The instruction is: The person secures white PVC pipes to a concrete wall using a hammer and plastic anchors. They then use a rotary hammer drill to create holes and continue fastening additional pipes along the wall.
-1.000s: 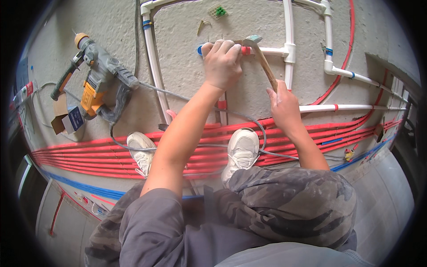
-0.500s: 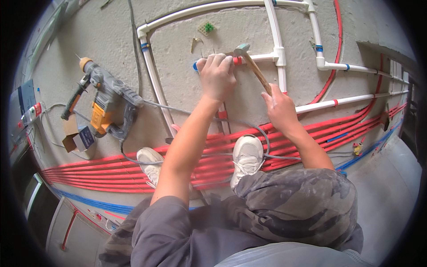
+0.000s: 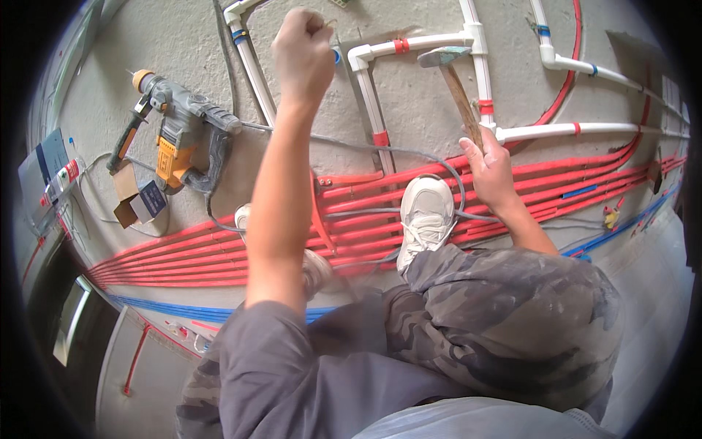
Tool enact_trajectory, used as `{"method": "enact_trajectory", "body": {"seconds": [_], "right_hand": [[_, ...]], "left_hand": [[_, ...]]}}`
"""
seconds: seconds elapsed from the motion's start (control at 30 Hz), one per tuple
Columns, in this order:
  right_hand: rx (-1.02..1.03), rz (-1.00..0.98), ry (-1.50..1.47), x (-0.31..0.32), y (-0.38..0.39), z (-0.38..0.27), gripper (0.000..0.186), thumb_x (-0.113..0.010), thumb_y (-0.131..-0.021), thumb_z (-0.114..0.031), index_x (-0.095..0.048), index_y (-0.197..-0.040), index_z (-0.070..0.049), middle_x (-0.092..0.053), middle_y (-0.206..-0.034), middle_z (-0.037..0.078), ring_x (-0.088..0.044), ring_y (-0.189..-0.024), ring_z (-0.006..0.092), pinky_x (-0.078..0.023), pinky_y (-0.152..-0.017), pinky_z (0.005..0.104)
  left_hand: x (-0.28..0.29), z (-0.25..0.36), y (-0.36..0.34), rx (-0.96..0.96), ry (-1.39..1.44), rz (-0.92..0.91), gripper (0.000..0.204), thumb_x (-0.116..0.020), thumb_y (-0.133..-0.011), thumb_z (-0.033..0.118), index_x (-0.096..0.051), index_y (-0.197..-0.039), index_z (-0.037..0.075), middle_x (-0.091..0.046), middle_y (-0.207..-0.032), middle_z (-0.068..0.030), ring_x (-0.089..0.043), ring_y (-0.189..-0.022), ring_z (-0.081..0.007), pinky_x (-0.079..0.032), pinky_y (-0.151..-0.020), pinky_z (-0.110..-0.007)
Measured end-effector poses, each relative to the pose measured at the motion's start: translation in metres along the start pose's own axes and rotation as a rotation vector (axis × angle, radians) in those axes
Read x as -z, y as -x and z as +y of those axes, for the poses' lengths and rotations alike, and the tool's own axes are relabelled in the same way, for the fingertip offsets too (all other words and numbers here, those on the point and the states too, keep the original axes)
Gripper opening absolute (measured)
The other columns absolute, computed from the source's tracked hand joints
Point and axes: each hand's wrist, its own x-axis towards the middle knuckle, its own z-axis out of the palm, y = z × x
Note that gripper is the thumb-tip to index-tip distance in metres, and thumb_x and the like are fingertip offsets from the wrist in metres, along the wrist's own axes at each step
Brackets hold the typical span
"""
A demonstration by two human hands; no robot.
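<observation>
My right hand (image 3: 490, 172) grips the lower wooden handle of a hammer (image 3: 461, 95), its greenish metal head held up near the white pipe (image 3: 417, 44). Reaching far forward, my left hand (image 3: 301, 55) is slightly blurred, its fingers curled together. A thin, yellowish, bent piece (image 3: 330, 24) shows at those fingertips; whether they grip it is unclear. Just right of the left hand, a blue round fitting (image 3: 337, 55) sits at the concrete. The white pipe carries red clips and turns at an elbow toward my feet.
Red pipes (image 3: 351, 212) run side by side under my shoes, with blue pipes (image 3: 168, 307) nearer me. At left lie a grey-orange rotary hammer drill (image 3: 175, 139) and an opened small box (image 3: 139, 194). A grey cable (image 3: 351, 143) crosses the floor.
My left hand has moved forward and left, off the pipe's elbow, to the bent piece. The hammer has shifted right with my right hand. The view has shifted too.
</observation>
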Motion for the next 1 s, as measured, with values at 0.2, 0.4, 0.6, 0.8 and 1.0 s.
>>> {"method": "enact_trajectory", "body": {"seconds": [0.2, 0.4, 0.6, 0.8, 1.0], "right_hand": [[-0.058, -0.113, -0.004, 0.009, 0.009, -0.001, 0.025, -0.067, -0.109, -0.016, -0.063, -0.126, 0.001, -0.067, -0.08, 0.018, -0.065, -0.07, 0.0273, -0.052, -0.067, 0.0399], [-0.088, -0.232, 0.011, 0.01, 0.014, -0.004, 0.023, -0.069, -0.107, -0.017, -0.063, -0.123, -0.001, -0.069, -0.083, 0.02, -0.068, -0.073, 0.0322, -0.052, -0.068, 0.0427], [0.057, -0.238, 0.195, -0.005, -0.004, -0.005, 0.023, -0.077, -0.097, -0.015, -0.065, -0.113, -0.005, -0.07, -0.083, 0.021, -0.07, -0.079, 0.046, -0.052, -0.067, 0.0506], [0.173, -0.311, 0.238, -0.081, -0.042, -0.029, 0.029, -0.083, -0.092, -0.02, -0.071, -0.114, -0.007, -0.072, -0.087, 0.02, -0.07, -0.076, 0.0413, -0.053, -0.07, 0.0504], [0.143, -0.412, 0.291, -0.096, -0.049, -0.031, 0.026, -0.078, -0.092, -0.019, -0.07, -0.116, -0.012, -0.074, -0.087, 0.019, -0.071, -0.086, 0.0452, -0.054, -0.077, 0.0557]], "left_hand": [[0.008, 0.003, 0.154, 0.4, 0.811, -0.053, 0.019, -0.071, -0.089, -0.019, -0.069, -0.098, -0.002, -0.075, -0.106, -0.0114, -0.073, -0.094, -0.0167, -0.062, -0.084, -0.03], [0.0, -0.018, 0.211, 0.214, 0.461, -0.092, 0.022, -0.073, -0.088, -0.019, -0.068, -0.096, 0.0, -0.073, -0.105, -0.0073, -0.07, -0.099, -0.0133, -0.058, -0.086, -0.027], [-0.007, -0.006, 0.21, -0.233, -0.066, 0.031, 0.019, -0.074, -0.084, -0.004, -0.065, -0.093, 0.01, -0.076, -0.097, -0.0037, -0.073, -0.088, -0.0236, -0.044, -0.081, -0.037], [-0.007, -0.01, 0.219, -0.212, -0.074, 0.064, 0.02, -0.071, -0.082, -0.005, -0.065, -0.094, 0.01, -0.077, -0.095, -0.003, -0.071, -0.08, -0.0224, -0.042, -0.073, -0.038], [-0.008, -0.009, 0.219, -0.201, -0.125, 0.043, 0.018, -0.072, -0.082, -0.004, -0.067, -0.092, 0.011, -0.079, -0.095, -0.0044, -0.073, -0.081, -0.0237, -0.045, -0.075, -0.038]]}}
